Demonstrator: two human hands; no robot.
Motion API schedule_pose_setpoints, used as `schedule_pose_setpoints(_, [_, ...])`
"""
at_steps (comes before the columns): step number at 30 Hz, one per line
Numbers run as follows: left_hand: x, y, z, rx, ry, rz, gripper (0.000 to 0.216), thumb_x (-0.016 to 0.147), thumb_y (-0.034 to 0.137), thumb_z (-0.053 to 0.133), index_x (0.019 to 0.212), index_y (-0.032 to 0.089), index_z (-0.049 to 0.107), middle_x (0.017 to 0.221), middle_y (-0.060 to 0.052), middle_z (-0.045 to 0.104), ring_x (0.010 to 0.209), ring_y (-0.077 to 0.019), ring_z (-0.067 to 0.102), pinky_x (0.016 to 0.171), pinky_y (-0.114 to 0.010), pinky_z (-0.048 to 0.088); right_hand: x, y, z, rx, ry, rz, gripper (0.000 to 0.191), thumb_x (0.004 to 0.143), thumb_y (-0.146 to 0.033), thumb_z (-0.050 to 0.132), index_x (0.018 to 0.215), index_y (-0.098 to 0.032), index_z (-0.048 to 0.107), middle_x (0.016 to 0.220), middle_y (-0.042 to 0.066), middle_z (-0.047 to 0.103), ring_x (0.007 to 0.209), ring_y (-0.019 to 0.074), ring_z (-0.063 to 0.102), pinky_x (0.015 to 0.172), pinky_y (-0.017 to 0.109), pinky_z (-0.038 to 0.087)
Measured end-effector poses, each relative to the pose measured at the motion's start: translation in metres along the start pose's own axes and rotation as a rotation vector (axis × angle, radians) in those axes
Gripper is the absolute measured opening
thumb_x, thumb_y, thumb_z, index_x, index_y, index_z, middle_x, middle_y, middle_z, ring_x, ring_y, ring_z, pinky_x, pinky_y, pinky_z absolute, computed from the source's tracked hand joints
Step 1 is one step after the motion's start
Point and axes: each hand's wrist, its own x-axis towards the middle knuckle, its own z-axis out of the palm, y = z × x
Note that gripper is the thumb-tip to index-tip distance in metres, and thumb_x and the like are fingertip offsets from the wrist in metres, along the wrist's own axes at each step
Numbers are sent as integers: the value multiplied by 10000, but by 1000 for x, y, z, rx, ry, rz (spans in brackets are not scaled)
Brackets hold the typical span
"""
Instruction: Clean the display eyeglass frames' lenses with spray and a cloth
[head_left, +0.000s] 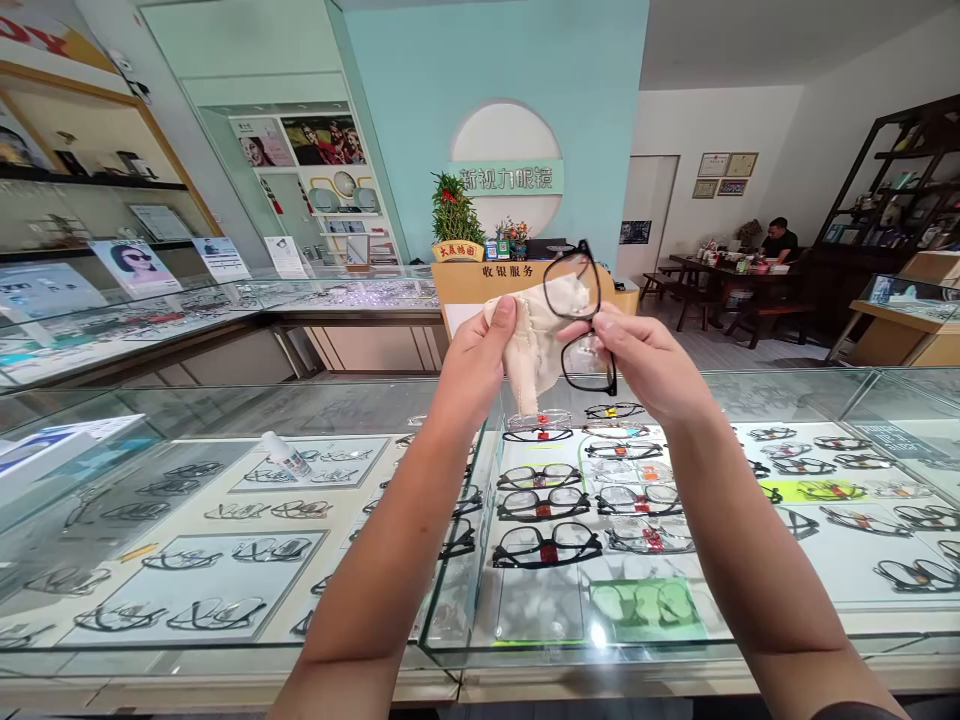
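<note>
Both of my hands are raised above a glass display counter. My right hand pinches a pair of black-framed glasses at the bridge, holding them turned on end. My left hand is closed on a cream cleaning cloth that lies against the upper lens. The cloth's tail hangs down between my hands.
Under the counter glass lie several rows of spectacle frames. A small white spray bottle lies on the counter top at left. Behind stand a wooden cashier desk with a potted plant, and a seated person at a table far right.
</note>
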Motion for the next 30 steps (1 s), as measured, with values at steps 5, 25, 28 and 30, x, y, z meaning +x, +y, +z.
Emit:
schedule_pose_setpoints(5, [-3, 3, -2, 77, -133, -93, 569, 878, 736, 753, 949, 172, 768, 803, -56, 778, 753, -192, 719, 687, -283, 540, 4, 2, 2, -57, 145, -158, 343, 1068, -567, 604, 1105, -374, 885, 1179, 47, 668, 1280, 246, 572, 1231, 449, 376])
schedule_pose_setpoints(25, [-15, 15, 11, 93, -481, -197, 470, 850, 575, 860, 950, 147, 693, 806, -18, 690, 688, -138, 626, 643, -251, 493, 3, 7, 19, 343, 49, 102, 356, 990, -597, 705, 1079, -294, 869, 1114, 29, 830, 958, 206, 745, 877, 351, 600])
schedule_pose_setpoints(28, [-15, 17, 10, 74, -495, -225, 508, 814, 497, 913, 1120, 149, 703, 850, -7, 697, 726, -140, 643, 685, -252, 517, 3, 6, 21, 350, 45, 110, 387, 990, -610, 694, 1102, -281, 864, 1048, 38, 835, 924, 214, 747, 827, 347, 600])
schedule_pose_setpoints(30, [-16, 17, 10, 73, -496, -234, 552, 800, 466, 928, 1192, 151, 699, 868, -11, 707, 745, -147, 653, 714, -263, 531, 3, 5, 22, 340, 45, 123, 424, 988, -635, 679, 1119, -275, 860, 1006, 45, 837, 918, 231, 752, 805, 362, 604])
